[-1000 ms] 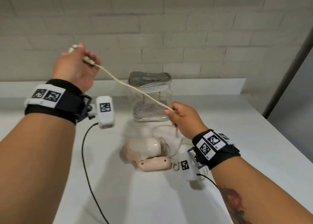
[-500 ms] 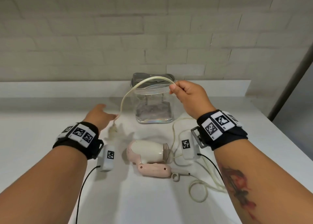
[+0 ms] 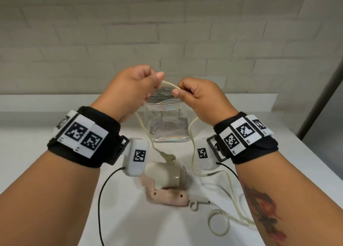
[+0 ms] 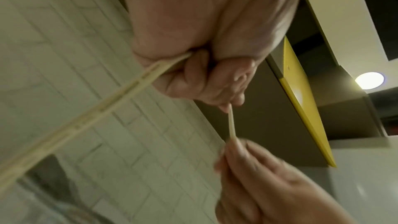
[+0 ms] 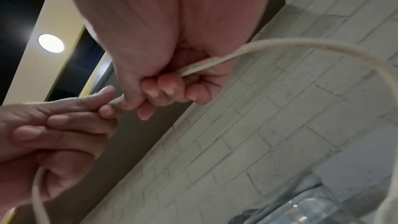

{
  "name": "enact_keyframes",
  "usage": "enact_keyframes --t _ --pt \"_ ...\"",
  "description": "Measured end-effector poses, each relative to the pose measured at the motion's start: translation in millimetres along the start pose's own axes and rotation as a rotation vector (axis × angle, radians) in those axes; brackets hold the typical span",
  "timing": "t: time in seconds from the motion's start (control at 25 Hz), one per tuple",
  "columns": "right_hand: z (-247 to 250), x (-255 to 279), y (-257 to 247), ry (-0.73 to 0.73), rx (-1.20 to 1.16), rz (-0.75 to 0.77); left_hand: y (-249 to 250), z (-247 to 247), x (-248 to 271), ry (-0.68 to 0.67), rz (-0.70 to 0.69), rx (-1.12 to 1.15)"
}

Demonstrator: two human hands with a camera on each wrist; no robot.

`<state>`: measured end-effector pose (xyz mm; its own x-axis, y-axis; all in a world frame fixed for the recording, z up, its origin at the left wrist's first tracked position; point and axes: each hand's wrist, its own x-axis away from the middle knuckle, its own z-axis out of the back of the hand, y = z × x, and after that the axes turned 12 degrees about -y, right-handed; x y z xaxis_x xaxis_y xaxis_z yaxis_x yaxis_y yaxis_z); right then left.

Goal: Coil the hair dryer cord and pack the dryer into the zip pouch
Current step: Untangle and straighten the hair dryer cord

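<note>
Both hands are raised close together in front of the clear zip pouch [image 3: 168, 123], each pinching the cream cord [image 3: 169, 84]. My left hand [image 3: 138, 84] grips a stretch whose free end hangs down to the plug [image 3: 168, 157]. My right hand [image 3: 194, 93] holds the cord a short way along; from it the cord [image 3: 193, 153] drops to the table and runs in loose loops [image 3: 219, 221] to the dryer. The pink and white hair dryer [image 3: 167, 179] lies on the table below my hands, handle folded. In the wrist views the cord [image 4: 231, 122] spans the fingers of both hands, and the cord [image 5: 280, 43] arcs away.
The white table [image 3: 55, 218] ends at a raised ledge [image 3: 46, 100] under a white brick wall. Its right edge [image 3: 315, 167] falls away beside a grey post. Black sensor cables [image 3: 101, 199] trail from my wrist cameras across the table.
My left hand rose from the table and took hold of the cord beside my right hand. The plug end now hangs free above the dryer. The hands have come together.
</note>
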<state>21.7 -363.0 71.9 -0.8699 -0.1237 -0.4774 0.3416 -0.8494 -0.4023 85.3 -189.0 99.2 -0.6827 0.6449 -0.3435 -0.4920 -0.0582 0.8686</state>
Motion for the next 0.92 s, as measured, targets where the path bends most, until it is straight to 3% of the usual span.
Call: enact_keyframes --t 0.16,0.32,0.4,0.48,0.6,0.68,0.72,0.8,0.88,0.92 --pt "-6 18 34 0.028 -0.059 -0.150 5 49 -1 0.324 -0.065 0.088" --pt "-9 39 71 0.091 -0.400 -0.388 -7 106 11 0.624 -0.111 0.136" --pt "-7 43 75 0.095 -0.583 -0.455 -24 113 20 0.676 -0.090 0.133" --pt "0 36 67 0.109 -0.692 -0.482 -43 104 32 0.622 0.005 0.041" --pt "17 13 44 0.193 -0.729 -0.465 -69 78 45 0.432 0.186 -0.281" --pt "28 -5 30 0.260 -0.735 -0.436 -76 55 50 0.322 0.169 -0.502" --pt "32 -13 22 0.286 -0.740 -0.419 -77 42 53 0.301 0.095 -0.664" --pt "36 -24 10 0.329 -0.747 -0.395 -77 9 62 0.277 -0.208 -0.910" --pt "37 -33 1 0.374 -0.754 -0.382 -71 -30 76 0.147 -0.512 -0.907" --pt "37 -37 -3 0.392 -0.747 -0.376 -69 -50 83 0.037 -0.572 -0.852"
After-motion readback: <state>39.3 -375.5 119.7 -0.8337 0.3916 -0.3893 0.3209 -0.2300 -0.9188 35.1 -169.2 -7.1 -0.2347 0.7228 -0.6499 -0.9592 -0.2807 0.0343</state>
